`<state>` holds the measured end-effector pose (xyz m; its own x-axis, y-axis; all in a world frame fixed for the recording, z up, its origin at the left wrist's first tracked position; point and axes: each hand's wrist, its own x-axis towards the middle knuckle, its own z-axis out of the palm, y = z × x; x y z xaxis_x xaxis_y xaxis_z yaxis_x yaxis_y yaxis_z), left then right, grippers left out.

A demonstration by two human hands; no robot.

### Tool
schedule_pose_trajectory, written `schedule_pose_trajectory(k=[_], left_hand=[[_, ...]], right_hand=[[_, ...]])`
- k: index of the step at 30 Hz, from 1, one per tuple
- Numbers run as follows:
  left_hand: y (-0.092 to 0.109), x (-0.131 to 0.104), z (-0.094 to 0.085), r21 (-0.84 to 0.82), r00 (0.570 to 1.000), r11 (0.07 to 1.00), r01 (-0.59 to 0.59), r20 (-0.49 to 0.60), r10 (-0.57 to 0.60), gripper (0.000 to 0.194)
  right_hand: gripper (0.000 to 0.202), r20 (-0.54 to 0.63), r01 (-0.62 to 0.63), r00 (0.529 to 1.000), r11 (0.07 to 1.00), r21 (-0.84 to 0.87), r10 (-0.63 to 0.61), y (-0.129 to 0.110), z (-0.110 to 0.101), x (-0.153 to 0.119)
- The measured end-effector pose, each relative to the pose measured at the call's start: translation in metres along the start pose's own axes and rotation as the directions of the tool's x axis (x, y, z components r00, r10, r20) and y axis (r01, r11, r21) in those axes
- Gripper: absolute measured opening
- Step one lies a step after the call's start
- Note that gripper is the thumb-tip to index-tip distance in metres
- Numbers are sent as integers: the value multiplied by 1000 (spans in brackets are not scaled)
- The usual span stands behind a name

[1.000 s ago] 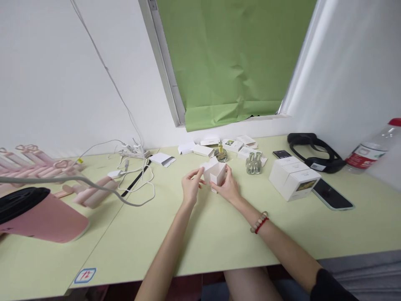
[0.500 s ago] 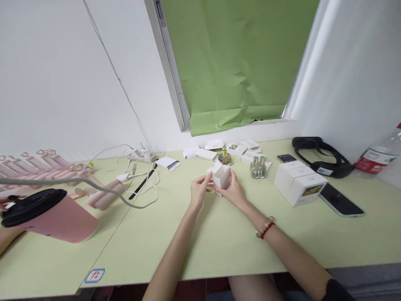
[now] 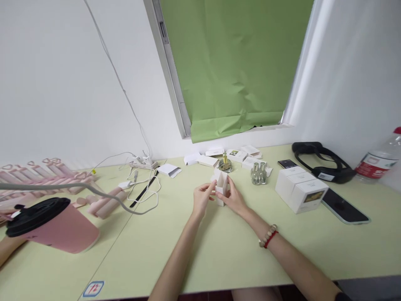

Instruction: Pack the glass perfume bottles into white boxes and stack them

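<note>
Between both hands a small white cardboard box (image 3: pixel 221 182) stands with its top open, in front of me on the pale green table. My left hand (image 3: pixel 203 198) pinches its left side near the rim. My right hand (image 3: pixel 234 197) wraps round its right side, thumb across the near face. Just behind the box is a round glass bottle (image 3: pixel 224 164) with a gold neck. Several small clear glass bottles (image 3: pixel 258 174) stand together to the right. Flattened and loose white cartons (image 3: pixel 208 161) lie along the wall.
White boxes (image 3: pixel 299 190) stand in a row at right, beside a phone (image 3: pixel 344 207), a black headset (image 3: pixel 322 163) and a water bottle (image 3: pixel 377 161). At left are a pink cup (image 3: pixel 62 225), cables (image 3: pixel 147 192), pink tubes (image 3: pixel 106 202) and another person's arm (image 3: pixel 11 249).
The box in my hands has turned and tilted a little, and its opening looks narrower. Both hands still hold it. The whole view has shifted slightly.
</note>
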<state>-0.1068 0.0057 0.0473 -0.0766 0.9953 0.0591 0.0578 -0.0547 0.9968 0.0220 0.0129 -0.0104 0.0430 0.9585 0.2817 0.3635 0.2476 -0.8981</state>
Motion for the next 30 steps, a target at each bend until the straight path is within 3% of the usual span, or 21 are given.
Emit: schedule_pose_trajectory(k=[10, 18, 23, 30], left_hand=[[-2, 2, -3, -25, 998, 999, -30, -47, 29, 41], [-3, -1, 1, -5, 998, 999, -50, -38, 50, 38], [-3, -1, 2, -34, 989, 995, -99, -113, 94, 36], [-4, 0, 2, -24, 992, 996, -91, -89, 88, 37]], right_hand=[[82, 12, -20, 1000, 995, 100, 19, 2, 3, 1], [76, -106, 28, 994, 1000, -14, -29, 1, 3, 1], [78, -58, 24, 998, 1000, -12, -25, 0, 2, 1], [78, -102, 24, 994, 999, -38, -28, 1, 3, 2]])
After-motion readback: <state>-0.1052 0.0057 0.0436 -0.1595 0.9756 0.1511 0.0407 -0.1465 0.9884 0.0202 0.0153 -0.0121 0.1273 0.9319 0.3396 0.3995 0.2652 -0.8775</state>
